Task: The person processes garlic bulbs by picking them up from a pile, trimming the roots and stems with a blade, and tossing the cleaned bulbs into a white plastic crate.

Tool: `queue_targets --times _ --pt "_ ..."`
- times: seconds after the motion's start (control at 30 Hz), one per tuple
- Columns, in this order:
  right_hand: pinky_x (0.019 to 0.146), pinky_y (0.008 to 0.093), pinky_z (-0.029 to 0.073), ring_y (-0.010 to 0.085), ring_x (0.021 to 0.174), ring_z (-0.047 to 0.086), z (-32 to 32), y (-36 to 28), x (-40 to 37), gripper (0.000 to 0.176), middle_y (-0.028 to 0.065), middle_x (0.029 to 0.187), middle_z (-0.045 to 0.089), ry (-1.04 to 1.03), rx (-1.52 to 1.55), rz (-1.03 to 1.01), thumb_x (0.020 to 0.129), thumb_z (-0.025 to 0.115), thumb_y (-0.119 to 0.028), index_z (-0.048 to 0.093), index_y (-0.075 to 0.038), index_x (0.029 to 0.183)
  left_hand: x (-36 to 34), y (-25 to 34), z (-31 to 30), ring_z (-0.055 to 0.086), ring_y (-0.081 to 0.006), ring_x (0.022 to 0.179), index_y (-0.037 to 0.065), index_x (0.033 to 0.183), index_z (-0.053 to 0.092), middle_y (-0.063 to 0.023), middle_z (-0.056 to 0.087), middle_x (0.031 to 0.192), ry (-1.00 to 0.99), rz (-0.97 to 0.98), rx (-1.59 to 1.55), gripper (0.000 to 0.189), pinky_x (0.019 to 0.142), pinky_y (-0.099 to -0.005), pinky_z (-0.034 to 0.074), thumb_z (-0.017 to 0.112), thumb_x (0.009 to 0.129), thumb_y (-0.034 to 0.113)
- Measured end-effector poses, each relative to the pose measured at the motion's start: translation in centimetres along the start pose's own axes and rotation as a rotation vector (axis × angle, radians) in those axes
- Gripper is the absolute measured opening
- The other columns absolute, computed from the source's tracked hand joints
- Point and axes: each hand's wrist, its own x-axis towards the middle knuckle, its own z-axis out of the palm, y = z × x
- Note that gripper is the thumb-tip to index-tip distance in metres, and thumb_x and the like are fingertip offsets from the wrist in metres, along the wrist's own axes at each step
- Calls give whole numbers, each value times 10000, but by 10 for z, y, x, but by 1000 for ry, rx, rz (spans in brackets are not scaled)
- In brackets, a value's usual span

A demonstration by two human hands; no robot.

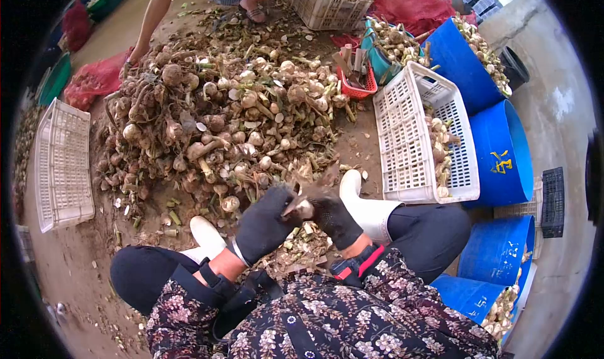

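Note:
Between my gloved hands, over my lap, is a pale garlic bulb (304, 209) with a blurred tuft of dry stalk or roots above it. My left hand (267, 224), in a dark glove, is closed with its fingertips at the bulb's left side. A thin brownish edge shows by those fingers; I cannot tell what it is. From the right, my right hand (338, 222) closes in on the same bulb, its fingers partly smeared by motion. Ahead of both hands spreads a large heap of untrimmed garlic (233, 120) with stalks and soil.
White crates (402, 139) (63, 164) flank the heap. At right stand blue barrels (503, 151) and tubs of garlic (500, 315). A red basket (358, 91) sits behind the heap. Another person's leg and arm (154, 19) show at the far side. Trimmings (302, 249) litter the floor between my white boots (207, 233).

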Motion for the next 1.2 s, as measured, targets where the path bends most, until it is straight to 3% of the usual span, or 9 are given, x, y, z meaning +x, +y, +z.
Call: queue_targets --times 0.1,0.53,0.63,0.73,0.8,0.83,0.93,1.13,1.2 --pt "770 314 498 169 893 605 -7 -13 2 271 67 956 645 48 466 321 877 610 -213 612 -24 1071 0 -8 -4 602 -367 862 107 1003 564 -129 590 901 -78 -8 54 340 700 -418 488 726 750 267" --pt "714 341 494 237 816 652 -15 -41 8 235 138 897 672 -97 -441 21 840 621 -188 622 -62 1038 10 -13 -12 604 -396 858 77 990 577 -195 629 867 -210 -204 249 310 696 -463 486 657 790 300" --pt "765 323 495 188 871 640 -28 -48 13 297 67 962 683 156 115 71 839 616 -187 610 -90 1119 5 -55 -14 613 -400 872 51 991 593 -218 636 892 -285 -362 194 343 732 -460 484 653 786 319" --pt "820 329 500 158 905 623 -79 -4 13 318 98 1112 636 267 -811 -420 898 561 -147 568 -46 1199 8 -84 -10 619 -401 880 38 964 622 -233 639 917 -285 -388 150 367 772 -448 479 662 773 349" --pt "726 314 568 168 854 630 -97 0 23 352 86 1201 544 386 462 208 877 611 -153 559 -40 1206 14 -62 -11 615 -404 868 19 951 610 -232 640 904 -183 -443 -34 392 770 -441 475 670 769 361" --pt "648 335 576 158 807 625 -109 28 23 363 75 1113 577 402 -86 -198 900 596 -218 542 -61 1224 16 -59 -9 631 -343 811 5 929 596 -207 631 842 -99 -401 -76 374 757 -417 476 680 775 335" --pt "676 388 568 152 754 623 -168 50 40 259 73 1002 606 740 553 190 914 578 -313 593 -83 1034 27 -31 -31 625 -236 770 4 913 588 -136 624 787 19 -398 -287 312 723 -362 485 696 785 268" --pt "901 423 496 267 1020 591 -270 -7 58 443 125 1057 603 1172 962 -127 897 575 -396 506 -29 1136 36 14 -98 525 -87 524 48 958 601 -7 570 675 319 -465 -708 186 470 -231 416 674 815 143" --pt "950 445 426 220 1143 499 -317 118 46 398 36 1228 544 78 770 -477 931 524 -308 456 -105 1266 36 21 -116 504 -83 487 45 984 597 0 555 653 417 -456 -756 205 439 -228 399 669 822 149"
